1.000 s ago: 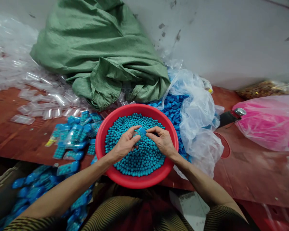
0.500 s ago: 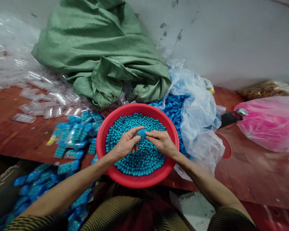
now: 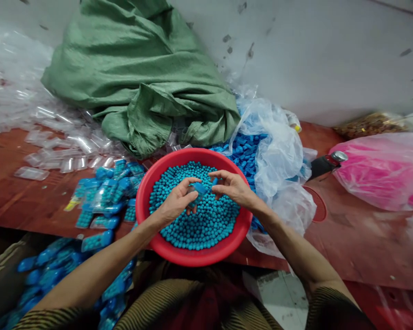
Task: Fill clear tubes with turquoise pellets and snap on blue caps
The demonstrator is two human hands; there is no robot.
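Note:
A red plastic basin (image 3: 196, 260) full of small turquoise balls (image 3: 206, 229) stands in front of me. Over it, my left hand (image 3: 177, 199) is closed around a small clear plastic container with a blue top (image 3: 198, 189), pinched between thumb and fingers. Just to the right, my right hand (image 3: 236, 189) has its thumb and forefinger curled around a small bright blue piece (image 3: 214, 182), which looks like a cap part. A gap separates the two hands. The lower part of the container is partly hidden by my left fingers.
Filled blue-capped containers (image 3: 106, 192) are piled left of the basin, more (image 3: 51, 266) below the table edge. Empty clear containers (image 3: 69, 151) lie behind them. Blue caps (image 3: 244, 156) spill from a clear bag (image 3: 278, 151). A green sack (image 3: 141, 68) and a pink-filled bag (image 3: 382, 169) stand farther off.
My right hand has drawn away from the container's blue top, opening a gap, with a small blue piece at its fingers. My left hand still holds the container. The view has shifted slightly.

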